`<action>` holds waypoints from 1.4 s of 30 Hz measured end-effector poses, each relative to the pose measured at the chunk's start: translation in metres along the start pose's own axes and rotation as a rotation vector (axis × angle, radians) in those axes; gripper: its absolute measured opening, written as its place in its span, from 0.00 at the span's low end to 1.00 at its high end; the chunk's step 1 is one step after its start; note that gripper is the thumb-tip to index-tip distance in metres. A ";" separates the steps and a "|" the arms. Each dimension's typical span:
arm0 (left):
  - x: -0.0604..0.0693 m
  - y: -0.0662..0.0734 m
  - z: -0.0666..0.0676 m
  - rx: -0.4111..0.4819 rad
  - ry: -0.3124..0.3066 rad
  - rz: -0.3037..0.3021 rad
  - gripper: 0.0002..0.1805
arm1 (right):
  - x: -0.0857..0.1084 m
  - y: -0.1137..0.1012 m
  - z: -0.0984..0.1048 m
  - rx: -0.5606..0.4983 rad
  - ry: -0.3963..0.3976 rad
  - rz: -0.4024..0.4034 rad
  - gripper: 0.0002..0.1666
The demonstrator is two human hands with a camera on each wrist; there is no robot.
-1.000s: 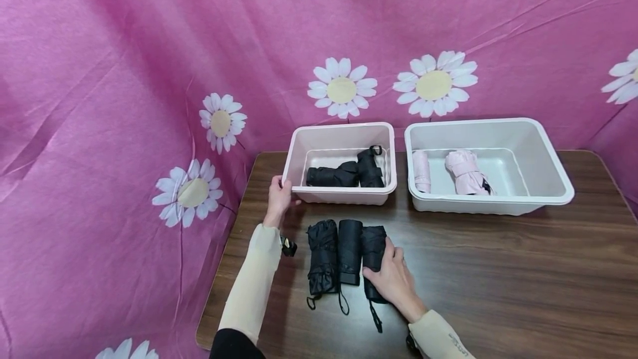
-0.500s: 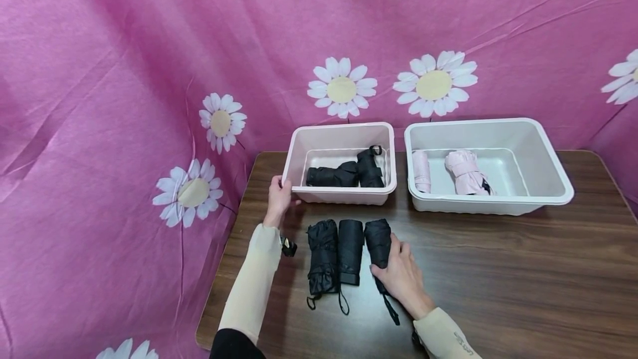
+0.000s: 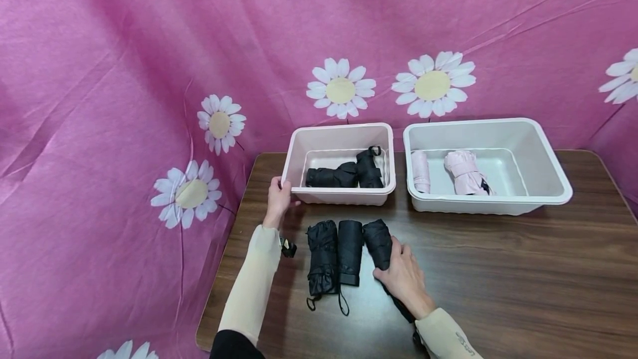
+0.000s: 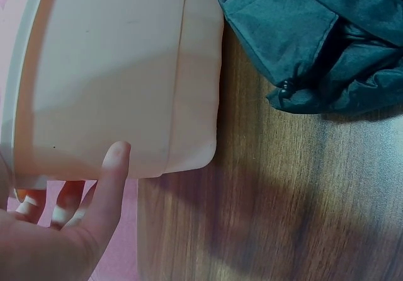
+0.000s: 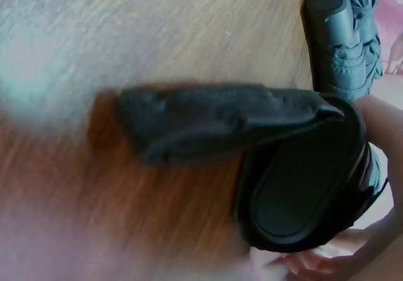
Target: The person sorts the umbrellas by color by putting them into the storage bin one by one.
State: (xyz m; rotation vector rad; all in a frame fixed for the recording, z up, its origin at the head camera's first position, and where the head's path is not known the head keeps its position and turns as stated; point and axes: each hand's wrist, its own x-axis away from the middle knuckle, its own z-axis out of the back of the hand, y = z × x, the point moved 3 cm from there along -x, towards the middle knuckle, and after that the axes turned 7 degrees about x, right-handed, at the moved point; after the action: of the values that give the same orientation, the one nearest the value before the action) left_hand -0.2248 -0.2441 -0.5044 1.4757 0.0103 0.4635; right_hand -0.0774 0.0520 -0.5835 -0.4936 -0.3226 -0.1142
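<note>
My left hand [image 3: 279, 198] holds the front left corner of the small pinkish-white bin [image 3: 344, 198]. In the left wrist view the thumb presses the bin wall [image 4: 94, 73] and the other fingers curl under the rim. Two black folded umbrellas [image 3: 331, 176] lie inside that bin. My right hand [image 3: 405, 278] grips a black folded umbrella [image 3: 379, 242], tilted, its top leaning left. Its flat handle end [image 5: 293, 193] and wrist strap [image 5: 189, 120] show in the right wrist view. Beside it lie a slim black umbrella [image 3: 350, 251] and a thicker crinkled black umbrella [image 3: 322, 259].
A larger white bin [image 3: 490, 204] stands to the right, holding a slim pink umbrella [image 3: 421, 170] and a bulkier pink umbrella [image 3: 466, 173]. Both bins stand at the back of the wooden table [image 3: 523, 270], against a pink flowered cloth [image 3: 279, 26].
My right hand has shifted slightly right with its umbrella, away from the other two at the handle end. The umbrella has turned, its strap end swinging right. My left hand has stayed put.
</note>
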 end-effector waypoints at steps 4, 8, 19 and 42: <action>0.018 0.017 -0.004 -0.026 0.013 -0.010 0.20 | 0.001 0.002 0.002 -0.012 -0.002 -0.002 0.55; 0.005 0.001 -0.001 -0.010 0.031 -0.030 0.19 | 0.002 0.003 0.005 -0.035 0.004 0.004 0.54; -0.004 -0.010 0.000 -0.016 0.042 -0.050 0.19 | 0.002 0.008 0.011 -0.172 0.058 0.074 0.47; -0.006 -0.009 0.000 0.013 0.033 -0.045 0.18 | 0.005 -0.006 0.040 -0.377 0.124 0.222 0.47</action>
State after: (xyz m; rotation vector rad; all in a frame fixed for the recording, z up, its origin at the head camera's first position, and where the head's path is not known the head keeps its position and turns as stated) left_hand -0.2276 -0.2462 -0.5145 1.4771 0.0727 0.4521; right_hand -0.0851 0.0661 -0.5464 -0.8882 -0.1221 0.0121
